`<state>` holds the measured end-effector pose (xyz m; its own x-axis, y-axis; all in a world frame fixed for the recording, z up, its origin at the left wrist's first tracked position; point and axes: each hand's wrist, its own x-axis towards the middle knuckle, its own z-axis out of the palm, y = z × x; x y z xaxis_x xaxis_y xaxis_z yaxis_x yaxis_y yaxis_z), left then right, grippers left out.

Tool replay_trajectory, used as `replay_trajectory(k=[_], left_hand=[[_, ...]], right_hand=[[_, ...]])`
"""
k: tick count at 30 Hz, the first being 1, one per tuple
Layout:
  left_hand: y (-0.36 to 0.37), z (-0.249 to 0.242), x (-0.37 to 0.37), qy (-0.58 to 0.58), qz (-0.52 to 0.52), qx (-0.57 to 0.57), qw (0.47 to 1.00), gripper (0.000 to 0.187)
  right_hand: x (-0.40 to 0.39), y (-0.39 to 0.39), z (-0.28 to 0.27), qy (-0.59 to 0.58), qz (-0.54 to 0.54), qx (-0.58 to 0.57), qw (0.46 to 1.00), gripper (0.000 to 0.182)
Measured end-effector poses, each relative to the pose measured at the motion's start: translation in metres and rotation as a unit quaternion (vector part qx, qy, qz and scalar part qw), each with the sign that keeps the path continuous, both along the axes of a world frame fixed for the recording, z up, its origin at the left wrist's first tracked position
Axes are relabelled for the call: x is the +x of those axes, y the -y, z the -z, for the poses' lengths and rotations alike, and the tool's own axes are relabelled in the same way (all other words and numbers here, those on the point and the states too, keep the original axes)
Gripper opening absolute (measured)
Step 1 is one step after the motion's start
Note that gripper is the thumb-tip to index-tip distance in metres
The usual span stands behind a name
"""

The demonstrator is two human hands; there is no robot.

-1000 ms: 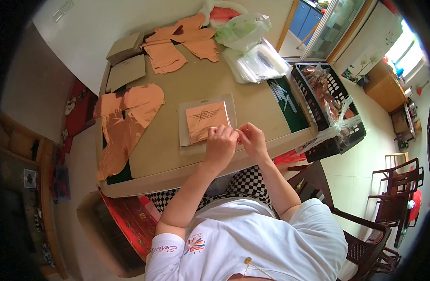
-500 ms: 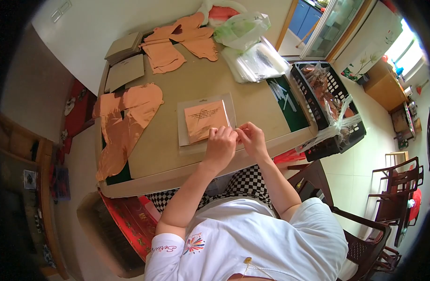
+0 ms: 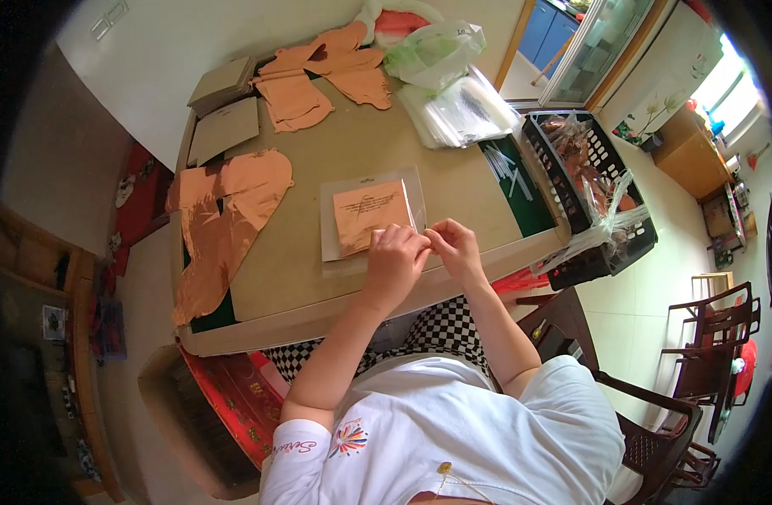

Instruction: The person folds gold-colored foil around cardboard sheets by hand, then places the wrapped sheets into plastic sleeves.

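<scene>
On the table in front of me lies a clear plastic bag (image 3: 412, 193), with a grey card (image 3: 328, 220) and a folded rose-gold foil balloon (image 3: 371, 217) inside. Small dark print runs across the foil. My left hand (image 3: 397, 254) is closed at the bag's lower right part, its knuckles covering a corner of the foil. Beside it, my right hand (image 3: 456, 248) is also closed, thumb and forefinger pinched at the same corner of the bag. The fingertips of both hands meet there, and the small piece between them is mostly hidden.
Flat rose-gold foil balloons (image 3: 234, 206) lie at the left, more at the back. Grey cards (image 3: 226, 130) are stacked at back left. Clear bags (image 3: 461, 109) lie at back right, near white straws (image 3: 512, 172). A black crate (image 3: 562, 194) stands against the right edge.
The bag with its card and foil has shifted very slightly to the right. My left hand has turned a little, and both hands keep their pinch at the corner.
</scene>
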<state>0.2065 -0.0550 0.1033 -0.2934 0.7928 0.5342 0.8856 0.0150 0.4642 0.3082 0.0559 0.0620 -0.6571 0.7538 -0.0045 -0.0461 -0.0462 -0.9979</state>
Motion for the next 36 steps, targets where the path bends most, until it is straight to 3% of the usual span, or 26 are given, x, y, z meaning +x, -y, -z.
replay_trajectory(k=[13, 19, 22, 25, 28, 30, 32, 33, 36], left_hand=[[-0.003, 0.002, 0.001, 0.002, -0.005, -0.053, 0.999, 0.009], [0.008, 0.004, -0.004, 0.071, -0.010, -0.057, 0.996, 0.011], [0.013, -0.007, -0.012, 0.418, -0.019, -0.134, 0.898, 0.011], [0.037, -0.011, -0.048, 0.665, 0.074, 0.055, 0.741, 0.014], [0.082, -0.030, -0.086, 0.588, -0.033, 0.215, 0.779, 0.013], [0.133, -0.029, -0.133, 0.418, -0.132, 0.110, 0.892, 0.015], [0.181, -0.028, -0.181, 0.273, -0.226, 0.041, 0.934, 0.016], [0.205, -0.032, -0.202, 0.200, -0.270, 0.003, 0.942, 0.016], [0.266, -0.066, -0.243, 0.232, -0.361, 0.001, 0.903, 0.016]], right_hand=[[0.002, 0.002, 0.001, -0.027, -0.023, -0.002, 0.999, 0.010], [0.006, -0.006, 0.009, 0.000, 0.008, -0.011, 1.000, 0.013], [0.008, -0.008, 0.005, 0.014, 0.018, -0.022, 1.000, 0.015], [0.010, -0.013, 0.004, 0.016, 0.038, -0.020, 0.999, 0.014], [0.015, -0.018, 0.008, 0.070, 0.015, 0.051, 0.996, 0.012], [0.018, -0.020, 0.016, 0.088, 0.002, 0.043, 0.995, 0.010], [0.022, -0.023, 0.022, 0.099, -0.016, 0.080, 0.992, 0.011], [0.022, -0.021, 0.019, 0.084, -0.014, 0.068, 0.994, 0.012], [0.021, -0.022, 0.016, 0.126, -0.016, 0.080, 0.989, 0.011]])
